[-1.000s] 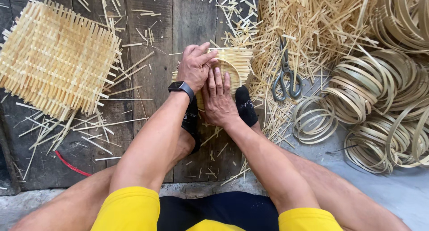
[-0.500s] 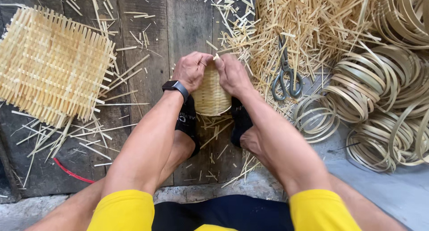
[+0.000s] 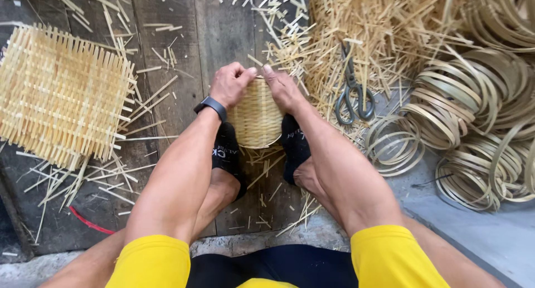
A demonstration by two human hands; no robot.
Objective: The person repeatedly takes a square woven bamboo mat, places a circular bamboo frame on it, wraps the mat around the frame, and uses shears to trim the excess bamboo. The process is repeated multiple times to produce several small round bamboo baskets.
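left hand (image 3: pixel 233 83) + right hand (image 3: pixel 282 88): fingers pinch rim of small woven basket (image 3: pixel 256 118) at 12 o'clock | feet (image 3: pixel 225 154) clamp sides | advice: press evenly, keep rim round | scissors (image 3: pixel 352 93) at 3 o'clock

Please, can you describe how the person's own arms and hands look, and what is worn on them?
Both hands are bare, with no gloves or rings to be seen. The left hand has a black band, like a watch or tracker, on its wrist. The right hand has nothing on its wrist. The forearms are uncovered; short bright yellow sleeves cover only the upper arms.
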